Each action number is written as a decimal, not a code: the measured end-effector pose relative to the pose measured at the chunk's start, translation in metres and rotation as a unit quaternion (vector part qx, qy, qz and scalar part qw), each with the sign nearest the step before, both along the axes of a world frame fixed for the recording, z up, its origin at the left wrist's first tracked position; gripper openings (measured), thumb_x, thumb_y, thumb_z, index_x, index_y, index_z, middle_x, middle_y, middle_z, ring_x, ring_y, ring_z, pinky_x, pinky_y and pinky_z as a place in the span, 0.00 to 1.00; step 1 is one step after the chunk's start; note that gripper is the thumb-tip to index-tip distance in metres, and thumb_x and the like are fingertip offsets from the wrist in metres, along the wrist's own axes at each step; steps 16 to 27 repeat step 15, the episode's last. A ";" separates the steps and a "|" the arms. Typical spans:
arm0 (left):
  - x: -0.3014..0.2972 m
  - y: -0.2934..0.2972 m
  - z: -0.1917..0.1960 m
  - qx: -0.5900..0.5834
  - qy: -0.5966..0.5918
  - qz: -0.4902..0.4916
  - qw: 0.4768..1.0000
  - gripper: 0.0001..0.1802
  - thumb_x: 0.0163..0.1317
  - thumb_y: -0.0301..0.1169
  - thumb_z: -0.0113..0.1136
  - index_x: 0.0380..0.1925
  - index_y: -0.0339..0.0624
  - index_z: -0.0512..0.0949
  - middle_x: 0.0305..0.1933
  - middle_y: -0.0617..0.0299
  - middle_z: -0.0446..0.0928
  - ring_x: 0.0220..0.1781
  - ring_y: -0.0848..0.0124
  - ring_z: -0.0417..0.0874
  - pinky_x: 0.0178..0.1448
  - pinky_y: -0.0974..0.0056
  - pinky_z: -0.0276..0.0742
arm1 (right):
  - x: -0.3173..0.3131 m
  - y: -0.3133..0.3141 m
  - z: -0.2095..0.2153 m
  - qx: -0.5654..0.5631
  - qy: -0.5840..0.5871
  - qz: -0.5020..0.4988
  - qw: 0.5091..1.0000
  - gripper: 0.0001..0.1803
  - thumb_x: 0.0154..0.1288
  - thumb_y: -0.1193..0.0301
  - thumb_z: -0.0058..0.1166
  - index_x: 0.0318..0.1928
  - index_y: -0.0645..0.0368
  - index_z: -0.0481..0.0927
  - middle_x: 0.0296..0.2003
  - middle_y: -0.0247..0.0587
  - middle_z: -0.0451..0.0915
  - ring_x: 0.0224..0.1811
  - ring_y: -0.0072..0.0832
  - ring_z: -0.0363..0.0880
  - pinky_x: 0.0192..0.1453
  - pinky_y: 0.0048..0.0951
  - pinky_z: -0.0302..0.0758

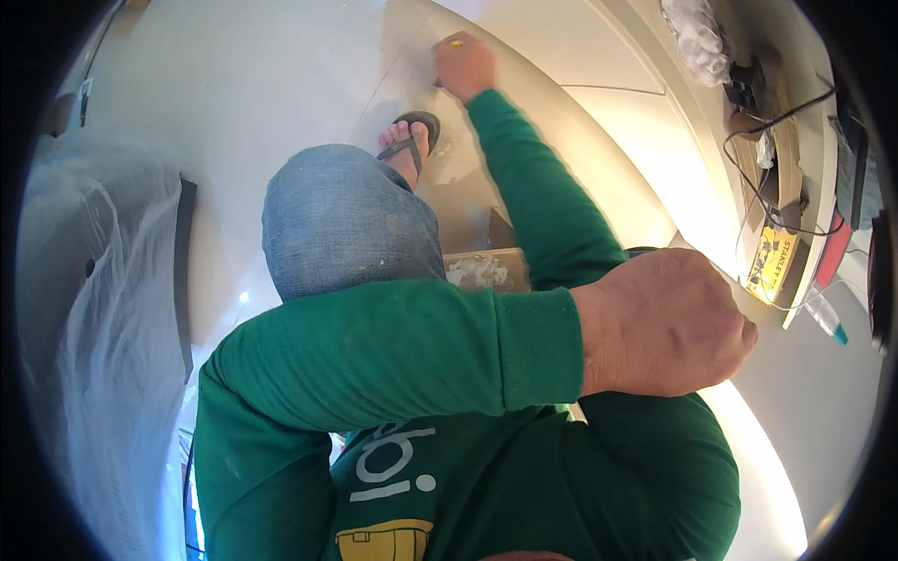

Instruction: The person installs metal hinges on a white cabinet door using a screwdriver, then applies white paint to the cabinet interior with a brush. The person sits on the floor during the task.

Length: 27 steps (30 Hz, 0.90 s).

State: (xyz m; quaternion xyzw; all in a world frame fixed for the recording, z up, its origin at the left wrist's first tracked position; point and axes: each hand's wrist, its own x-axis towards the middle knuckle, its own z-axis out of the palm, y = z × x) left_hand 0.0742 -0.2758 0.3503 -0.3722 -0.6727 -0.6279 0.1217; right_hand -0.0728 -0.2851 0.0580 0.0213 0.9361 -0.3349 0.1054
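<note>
My left hand [664, 323] is closed into a fist at the end of a green sleeve that crosses in front of my chest to the right. Its fingers curl away from view, so whatever they hold, if anything, is hidden. Stretched far forward, my right hand [466, 67] is closed low over the pale floor, beside the wall base. A small yellow patch [456, 44] shows at the top of that fist, and a dark bit shows below it. The kind of thing it grips cannot be made out. My sandalled foot [412, 145] rests just nearer than this hand.
A worn wooden piece [486, 268] lies between my knee and right arm. On the left stands a dark panel under clear plastic sheeting [103, 309]. A shelf [814, 215] on the right carries cables, a yellow package [773, 260] and a teal-tipped tube [826, 318].
</note>
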 end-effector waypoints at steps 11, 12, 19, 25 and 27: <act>0.015 -0.024 0.007 -0.027 -0.035 -0.061 0.997 0.07 0.51 0.28 0.64 0.19 0.41 0.77 0.17 0.55 0.78 0.23 0.57 0.84 0.24 0.54 0.76 | 0.076 0.242 0.016 0.136 -0.408 0.558 0.710 0.11 0.53 0.75 0.60 0.38 0.54 0.90 0.38 0.47 0.88 0.41 0.41 0.86 0.45 0.40 0.81; 0.013 -0.024 0.005 0.002 -0.028 -0.024 0.999 0.08 0.50 0.29 0.64 0.19 0.38 0.76 0.16 0.55 0.76 0.21 0.59 0.82 0.23 0.55 0.75 | 0.077 0.223 -0.013 0.155 -0.367 0.573 0.716 0.11 0.53 0.73 0.61 0.38 0.53 0.90 0.38 0.47 0.88 0.40 0.40 0.86 0.44 0.41 0.81; 0.017 -0.019 0.003 0.044 -0.047 0.010 0.998 0.11 0.48 0.30 0.63 0.20 0.33 0.73 0.14 0.56 0.72 0.18 0.62 0.79 0.19 0.58 0.72 | 0.044 0.150 -0.047 0.199 -0.374 0.517 0.744 0.15 0.56 0.77 0.60 0.44 0.51 0.90 0.43 0.40 0.90 0.47 0.36 0.87 0.57 0.39 0.80; 0.017 -0.019 0.003 0.044 -0.047 0.010 0.998 0.11 0.48 0.30 0.63 0.20 0.33 0.73 0.14 0.56 0.72 0.18 0.62 0.79 0.19 0.58 0.72 | 0.044 0.150 -0.047 0.199 -0.374 0.517 0.744 0.15 0.56 0.77 0.60 0.44 0.51 0.90 0.43 0.40 0.90 0.47 0.36 0.87 0.57 0.39 0.80; 0.017 -0.019 0.003 0.044 -0.047 0.010 0.998 0.11 0.48 0.30 0.63 0.20 0.33 0.73 0.14 0.56 0.72 0.18 0.62 0.79 0.19 0.58 0.72 | 0.044 0.150 -0.047 0.199 -0.374 0.517 0.744 0.15 0.56 0.77 0.60 0.44 0.51 0.90 0.43 0.40 0.90 0.47 0.36 0.87 0.57 0.39 0.80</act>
